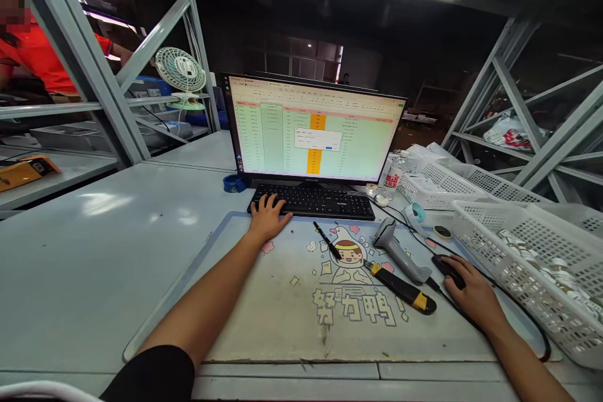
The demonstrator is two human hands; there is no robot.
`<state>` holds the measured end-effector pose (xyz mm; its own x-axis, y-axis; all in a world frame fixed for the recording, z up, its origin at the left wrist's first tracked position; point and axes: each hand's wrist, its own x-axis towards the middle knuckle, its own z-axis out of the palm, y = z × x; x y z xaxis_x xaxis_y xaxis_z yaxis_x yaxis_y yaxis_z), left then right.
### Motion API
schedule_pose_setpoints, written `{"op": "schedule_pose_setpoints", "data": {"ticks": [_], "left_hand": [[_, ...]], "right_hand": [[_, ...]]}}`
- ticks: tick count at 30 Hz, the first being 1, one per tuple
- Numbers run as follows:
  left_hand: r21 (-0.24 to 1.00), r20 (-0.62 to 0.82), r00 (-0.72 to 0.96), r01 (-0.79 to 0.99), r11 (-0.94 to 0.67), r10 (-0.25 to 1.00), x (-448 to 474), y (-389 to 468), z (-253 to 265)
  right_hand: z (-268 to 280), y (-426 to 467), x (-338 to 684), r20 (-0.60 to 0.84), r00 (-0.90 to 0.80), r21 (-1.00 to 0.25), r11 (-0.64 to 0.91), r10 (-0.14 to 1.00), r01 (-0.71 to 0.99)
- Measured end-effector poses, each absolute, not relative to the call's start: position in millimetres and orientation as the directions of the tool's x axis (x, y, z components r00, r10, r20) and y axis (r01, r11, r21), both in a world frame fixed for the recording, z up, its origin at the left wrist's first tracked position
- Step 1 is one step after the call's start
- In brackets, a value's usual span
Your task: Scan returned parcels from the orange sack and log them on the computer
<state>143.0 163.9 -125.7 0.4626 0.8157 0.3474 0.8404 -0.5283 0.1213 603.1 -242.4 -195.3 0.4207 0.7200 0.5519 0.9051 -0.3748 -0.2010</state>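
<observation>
Hands on keyboard and mouse

Left hand (267, 217) laid flat, fingers spread, on near left end of black keyboard (313, 201); gripping nothing. Right hand (471, 292) cupped loosely over black mouse (447, 269), fingers curved on top of it. Both rested on printed desk mat (282, 308) bearing a cartoon duck. Between the two hands, on the mat: black pen (327, 240), yellow-and-black utility knife (402, 287), grey barcode scanner (400, 252) just beside the mouse. Behind the keyboard, lit monitor (315, 129) with a green spreadsheet and a small dialog box. Right of the mouse, white plastic basket (527, 235) filled with small items, more baskets beyond. Blue tape roll (234, 183) left of the monitor's foot; small white fan (181, 75) farther back. Far left, behind grey shelf frame (80, 56), a person in a red shirt (40, 53)
</observation>
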Motion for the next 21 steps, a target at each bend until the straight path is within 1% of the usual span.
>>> {"op": "schedule_pose_setpoints", "data": {"ticks": [4,7,17,21], "left_hand": [[0.130,0.361,0.459,0.837,-0.531,0.812,142.7,163.7,-126.9],[0.137,0.363,0.458,0.835,-0.533,0.811,142.3,164.1,-127.7],[0.160,0.347,0.460,0.829,-0.535,0.817,140.9,165.5,-128.1],[0.168,0.352,0.457,0.828,-0.535,0.817,141.4,165.7,-128.8]], "right_hand": [[-198.4,-242.8,605.8,0.556,0.427,-0.203,-0.382,0.713,0.902],[-200.1,-242.8,606.9,0.569,0.409,-0.207,-0.357,0.713,0.911],[-199.6,-242.8,610.2,0.568,0.404,-0.227,-0.335,0.717,0.914],[-202.3,-243.2,613.9,0.577,0.390,-0.213,-0.329,0.718,0.920]]}}
